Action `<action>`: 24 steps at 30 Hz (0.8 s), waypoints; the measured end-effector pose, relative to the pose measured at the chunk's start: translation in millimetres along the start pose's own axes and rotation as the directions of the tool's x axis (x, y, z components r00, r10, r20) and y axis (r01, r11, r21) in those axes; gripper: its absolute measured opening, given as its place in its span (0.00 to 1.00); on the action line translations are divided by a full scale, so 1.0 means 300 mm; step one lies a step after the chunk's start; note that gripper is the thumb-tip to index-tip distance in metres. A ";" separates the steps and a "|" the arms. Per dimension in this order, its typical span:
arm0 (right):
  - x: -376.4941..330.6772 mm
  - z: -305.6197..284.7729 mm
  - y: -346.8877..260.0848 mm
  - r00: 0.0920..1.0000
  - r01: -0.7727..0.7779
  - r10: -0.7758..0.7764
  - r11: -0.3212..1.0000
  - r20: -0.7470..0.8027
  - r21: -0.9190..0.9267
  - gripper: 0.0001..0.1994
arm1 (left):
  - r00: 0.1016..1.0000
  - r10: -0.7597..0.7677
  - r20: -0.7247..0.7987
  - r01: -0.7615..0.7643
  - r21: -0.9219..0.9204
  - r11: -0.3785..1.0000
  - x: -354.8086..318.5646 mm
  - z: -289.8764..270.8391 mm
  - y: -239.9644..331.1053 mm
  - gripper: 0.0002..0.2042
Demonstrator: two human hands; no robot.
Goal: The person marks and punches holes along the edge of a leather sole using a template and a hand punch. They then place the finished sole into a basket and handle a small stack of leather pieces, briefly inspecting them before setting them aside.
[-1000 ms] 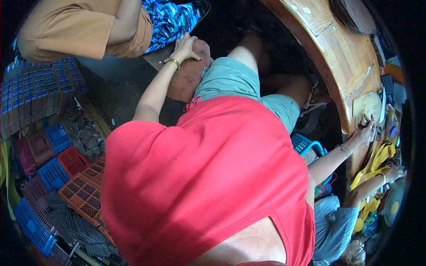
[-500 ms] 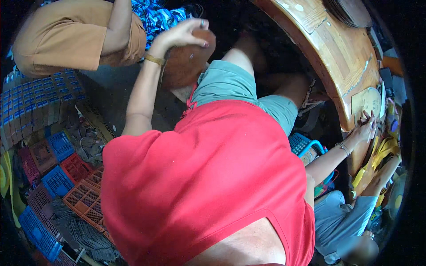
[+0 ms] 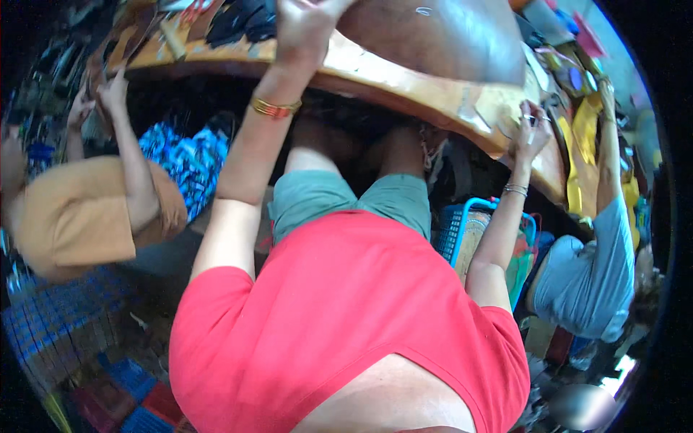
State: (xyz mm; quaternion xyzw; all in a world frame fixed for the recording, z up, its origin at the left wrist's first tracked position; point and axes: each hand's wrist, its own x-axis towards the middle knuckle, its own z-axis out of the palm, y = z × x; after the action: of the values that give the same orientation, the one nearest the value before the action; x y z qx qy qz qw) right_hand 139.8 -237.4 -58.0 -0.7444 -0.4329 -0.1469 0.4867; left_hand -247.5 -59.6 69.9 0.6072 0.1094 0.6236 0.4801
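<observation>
My left hand (image 3: 307, 32) is raised at the top, partly cut off by the picture's edge. Its fingers are closed at the left edge of a large brown leather-looking sheet (image 3: 433, 43), which slants over the wooden table and carries a small pale mark. At the table's right edge is my right hand (image 3: 533, 133), fingers drawn together around something small and pale that I cannot make out. A pale flat piece (image 3: 498, 101) lies on the table beside it.
The curved wooden table (image 3: 238, 54) runs across in front of me. A blue basket (image 3: 451, 231) stands below my right arm. Co-workers in a brown shirt (image 3: 86, 209) and a grey shirt (image 3: 585, 281) sit on either side. Yellow strips (image 3: 570, 169) lie at the right.
My view has swung left toward the table. My left hand has brought the brown sheet up from beside my leg to above the table. My right hand stays at the table edge.
</observation>
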 end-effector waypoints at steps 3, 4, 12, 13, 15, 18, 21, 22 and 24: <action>-0.016 -0.033 0.017 0.990 0.114 -0.102 0.985 0.093 -0.129 0.16 | 0.997 -0.025 -0.079 0.028 0.044 0.999 -0.066 0.060 -0.315 0.16; -0.034 -0.054 0.050 0.991 0.080 -0.047 0.960 0.126 -0.269 0.19 | 0.967 -0.255 0.013 0.254 0.042 0.966 -0.115 0.071 -0.355 0.17; -0.099 -0.118 0.110 0.999 0.033 -0.022 0.924 0.033 -0.381 0.23 | 0.702 -0.674 0.230 0.681 0.061 0.730 -0.256 0.107 -0.351 0.28; -0.086 -0.115 0.139 1.000 -0.027 0.030 0.937 0.002 -0.347 0.23 | 0.661 -0.698 0.274 0.698 0.116 0.707 -0.244 0.095 -0.356 0.29; -0.046 -0.083 0.195 0.991 -0.120 0.107 0.975 -0.079 -0.186 0.23 | 0.571 -0.745 0.345 0.717 0.234 0.657 -0.223 0.055 -0.384 0.29; 0.032 -0.048 0.308 0.956 -0.279 0.279 0.960 -0.089 0.006 0.22 | 0.783 -0.537 0.314 0.432 0.348 0.832 -0.233 0.009 -0.484 0.27; 0.089 -0.022 0.302 0.933 -0.357 0.352 0.932 -0.079 -0.067 0.21 | 0.778 -0.554 0.295 0.446 0.360 0.819 -0.210 -0.006 -0.475 0.29; 0.103 -0.020 0.310 0.920 -0.390 0.386 0.919 -0.067 -0.058 0.20 | 0.739 -0.608 0.290 0.504 0.361 0.785 -0.199 0.000 -0.462 0.29; 0.126 -0.024 0.391 0.901 -0.434 0.434 0.900 -0.007 0.030 0.20 | 0.678 -0.668 0.306 0.566 0.363 0.740 -0.184 0.037 -0.432 0.29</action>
State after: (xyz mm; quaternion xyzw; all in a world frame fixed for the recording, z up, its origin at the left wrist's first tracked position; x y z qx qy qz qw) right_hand 255.5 -242.3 -100.3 -0.8143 -0.2550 -0.0340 0.5203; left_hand -188.6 -38.1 -56.8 0.7051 0.2779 0.2603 0.5983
